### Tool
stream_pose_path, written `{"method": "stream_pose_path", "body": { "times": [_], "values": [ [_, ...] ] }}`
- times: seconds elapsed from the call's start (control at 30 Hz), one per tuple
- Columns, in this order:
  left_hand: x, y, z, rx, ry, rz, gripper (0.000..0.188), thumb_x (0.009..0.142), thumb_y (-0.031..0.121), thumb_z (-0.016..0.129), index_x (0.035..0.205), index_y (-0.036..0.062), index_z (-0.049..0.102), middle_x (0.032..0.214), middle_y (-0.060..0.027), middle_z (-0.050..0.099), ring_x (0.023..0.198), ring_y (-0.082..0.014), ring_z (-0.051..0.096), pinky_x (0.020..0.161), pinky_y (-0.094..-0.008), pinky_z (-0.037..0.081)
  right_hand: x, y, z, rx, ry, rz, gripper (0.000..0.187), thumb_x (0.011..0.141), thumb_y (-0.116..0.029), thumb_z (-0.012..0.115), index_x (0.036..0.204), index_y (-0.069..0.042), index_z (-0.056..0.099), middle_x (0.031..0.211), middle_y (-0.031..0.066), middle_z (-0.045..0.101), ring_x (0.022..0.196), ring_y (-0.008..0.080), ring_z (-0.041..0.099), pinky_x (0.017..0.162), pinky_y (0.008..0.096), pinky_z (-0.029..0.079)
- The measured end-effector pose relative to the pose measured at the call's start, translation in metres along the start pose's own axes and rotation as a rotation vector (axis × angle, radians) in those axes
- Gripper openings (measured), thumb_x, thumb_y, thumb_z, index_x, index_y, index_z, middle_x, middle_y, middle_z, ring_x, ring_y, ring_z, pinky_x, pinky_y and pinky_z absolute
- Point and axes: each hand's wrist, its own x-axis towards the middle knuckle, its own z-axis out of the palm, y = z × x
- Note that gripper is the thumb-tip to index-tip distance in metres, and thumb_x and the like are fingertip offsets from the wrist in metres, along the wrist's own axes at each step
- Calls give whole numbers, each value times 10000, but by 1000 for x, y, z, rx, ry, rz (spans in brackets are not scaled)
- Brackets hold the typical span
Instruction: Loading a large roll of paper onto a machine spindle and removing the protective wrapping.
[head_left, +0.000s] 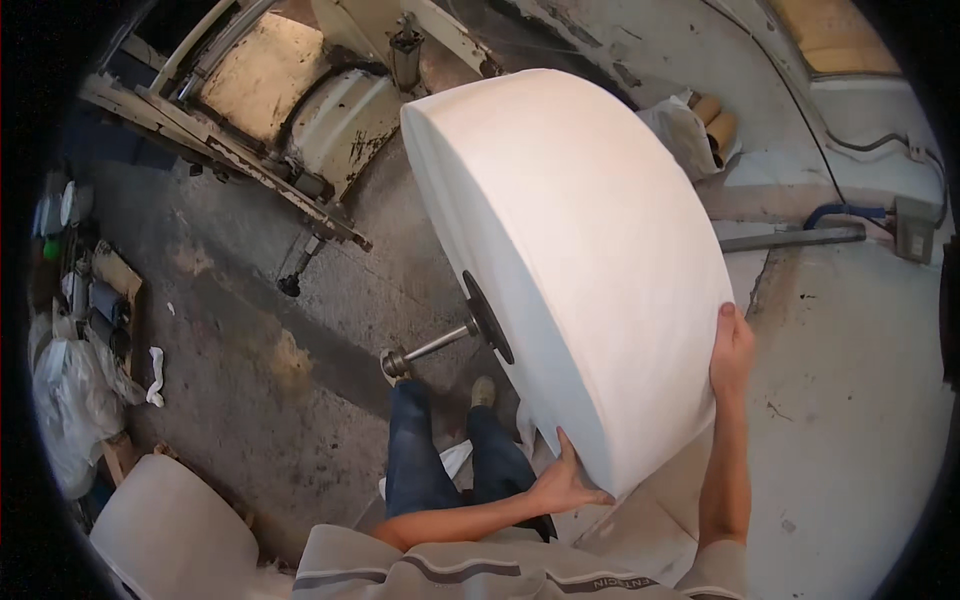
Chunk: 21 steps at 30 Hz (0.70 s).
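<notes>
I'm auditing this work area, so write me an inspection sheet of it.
Surface: grey floor stained and worn; a white scrap lies at left.
Job's things: large white roll stands tilted; a metal shaft juts from the black disc at its centre.
Clutter: plastic bags at left; brown tubes behind the roll.
Grips: left hand at the roll's near lower edge; right hand against its curved side.
Cables: dark cable at upper right.
Surroundings: paint-worn machine at upper left; another roll at lower left.
</notes>
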Motion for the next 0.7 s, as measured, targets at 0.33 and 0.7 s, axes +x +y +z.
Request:
{"method": "stream_pose_path", "body": {
  "times": [0.33, 0.7],
  "values": [
    [20, 56, -23, -346, 288, 155, 1509, 702, 504, 848, 1339, -212, -317, 1461, -380, 343, 1352, -378, 438, 1108, -325, 359, 88, -102, 44, -191, -137, -244, 573, 1002, -507, 477, 951, 36, 653, 840, 233, 667, 798, 318, 631, 776, 394, 479],
    [17, 138, -35, 43, 711, 283, 1401, 770, 551, 762, 1383, -232, -226, 1512, -436, 119, 1435, -433, 271, 1178, -351, 252, 140, -196, 87, -92, -120, -692, 621, 963, -522, 514, 1296, -1, 570, 1334, 233, 578, 1219, 374, 560, 1008, 408, 441]
  ]
}}
